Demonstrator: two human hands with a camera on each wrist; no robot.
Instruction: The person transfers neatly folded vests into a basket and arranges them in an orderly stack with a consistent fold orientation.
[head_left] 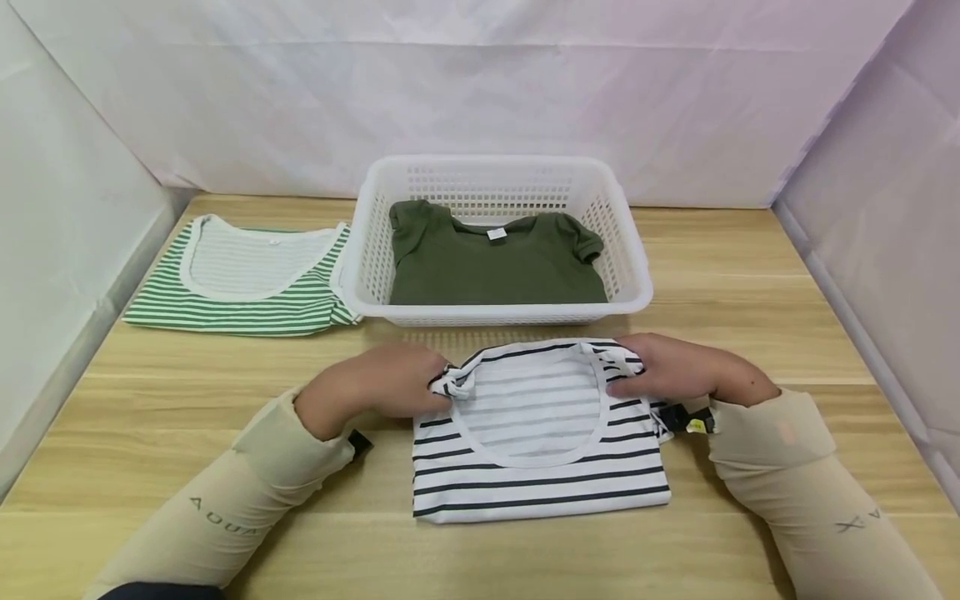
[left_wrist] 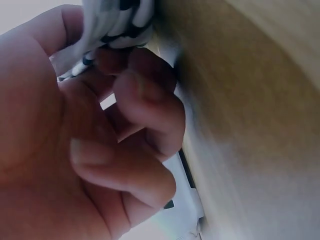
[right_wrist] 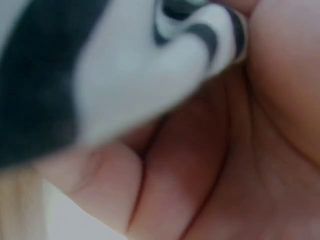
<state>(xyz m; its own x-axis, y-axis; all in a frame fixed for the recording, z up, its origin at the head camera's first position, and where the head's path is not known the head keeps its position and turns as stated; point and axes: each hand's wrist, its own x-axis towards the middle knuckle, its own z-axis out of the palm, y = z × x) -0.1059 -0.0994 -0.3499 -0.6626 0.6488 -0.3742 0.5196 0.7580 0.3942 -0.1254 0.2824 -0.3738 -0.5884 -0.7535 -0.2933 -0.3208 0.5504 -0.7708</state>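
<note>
A folded white shirt with black stripes (head_left: 540,483) lies on the table in front of the basket, its wide neckline facing up. My left hand (head_left: 397,379) grips bunched fabric at the shirt's upper left shoulder. In the left wrist view the curled fingers (left_wrist: 150,105) show below the pinched striped cloth (left_wrist: 120,25). At the upper right shoulder my right hand (head_left: 667,367) holds the fabric between thumb and fingers. The right wrist view shows striped cloth (right_wrist: 130,70) gathered against the palm, with curled fingers under it.
Behind the striped shirt stands a white plastic basket (head_left: 517,314) with a folded dark green shirt (head_left: 495,271) inside. A folded green-and-white striped shirt (head_left: 232,308) lies to the basket's left. White sheeting (head_left: 480,100) encloses the wooden table (head_left: 750,292) at the back and sides.
</note>
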